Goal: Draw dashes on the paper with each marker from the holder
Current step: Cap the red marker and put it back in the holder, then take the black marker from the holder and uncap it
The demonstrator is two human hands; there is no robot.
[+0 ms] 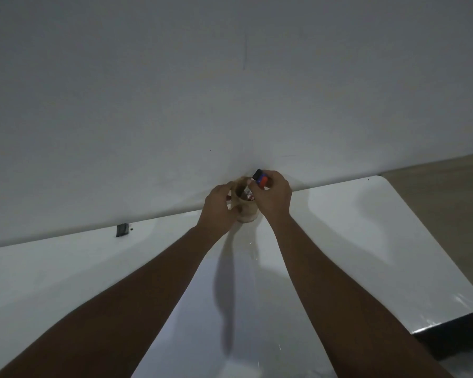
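Note:
A small tan cylindrical holder (pixel 247 212) stands at the far edge of the white table, against the wall. My left hand (pixel 216 210) wraps around its left side. My right hand (pixel 273 197) pinches the markers (pixel 260 178) that stick out of the holder; black, blue and red caps show above my fingers, with the barrels still inside the holder. A white sheet of paper (pixel 246 309) lies on the table between my forearms, its far end reaching toward the holder.
The white table (pixel 366 241) ends in a rounded corner at the right, with tan floor beyond it. A plain white wall rises right behind the holder. A small dark clip (pixel 122 230) sits at the table's back edge on the left.

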